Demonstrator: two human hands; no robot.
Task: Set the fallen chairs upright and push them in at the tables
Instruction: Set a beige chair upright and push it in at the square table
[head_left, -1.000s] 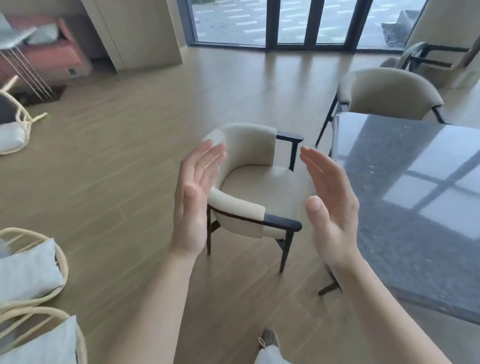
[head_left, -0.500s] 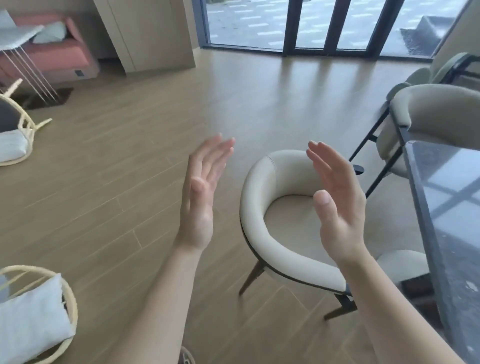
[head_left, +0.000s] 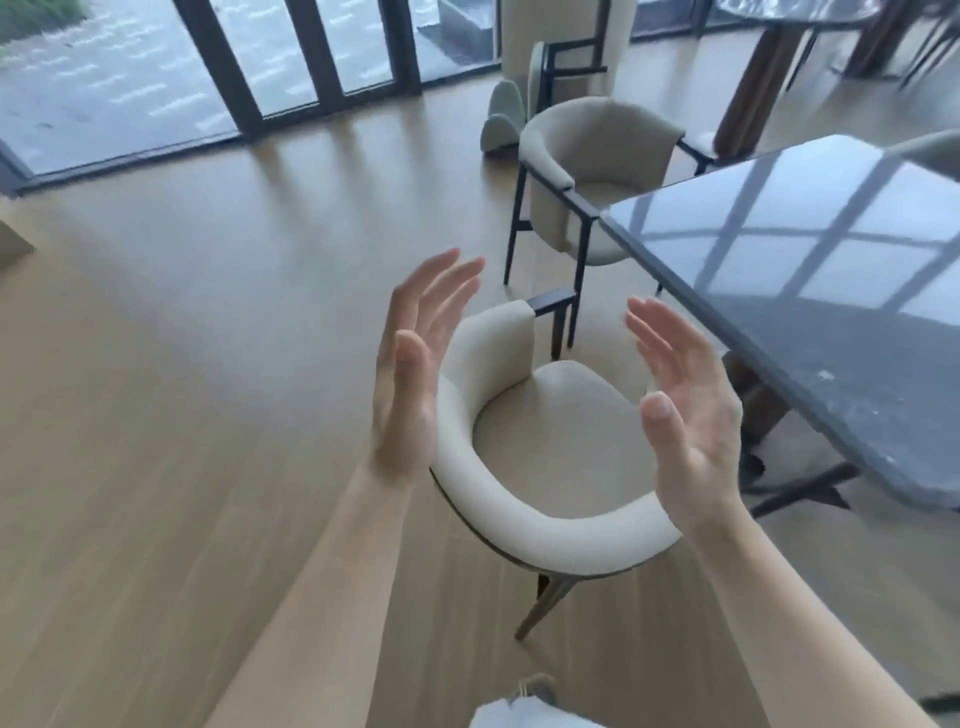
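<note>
Head view, looking down at a dining area. The left hand (head_left: 410, 374) and the right hand (head_left: 685, 415) are raised side by side with a clear gap between them, palms turned toward each other, fingers straight and slightly spread. Neither hand holds anything. Both hang over the near chair (head_left: 550, 525), the left in front of its left arm, the right in front of its right side; whether either touches the upholstery cannot be told.

The near chair, cream with a curved backrest and dark legs, stands upright on the wooden floor (head_left: 182, 415). Its backrest is nearest the camera and its open front faces away. It stands just beside the long edge of the dark, glossy tabletop (head_left: 810, 270), with its seat out from under it.

A second chair (head_left: 597, 140) of the same kind stands upright at the tabletop's far end, its near side partly hidden behind the corner. Beyond it, a third chair (head_left: 540, 78) appears to lie on its side near the glazed doors (head_left: 270, 67). A second table (head_left: 789, 13) shows at the upper right. A shoe (head_left: 537, 691) shows at the lower edge.
</note>
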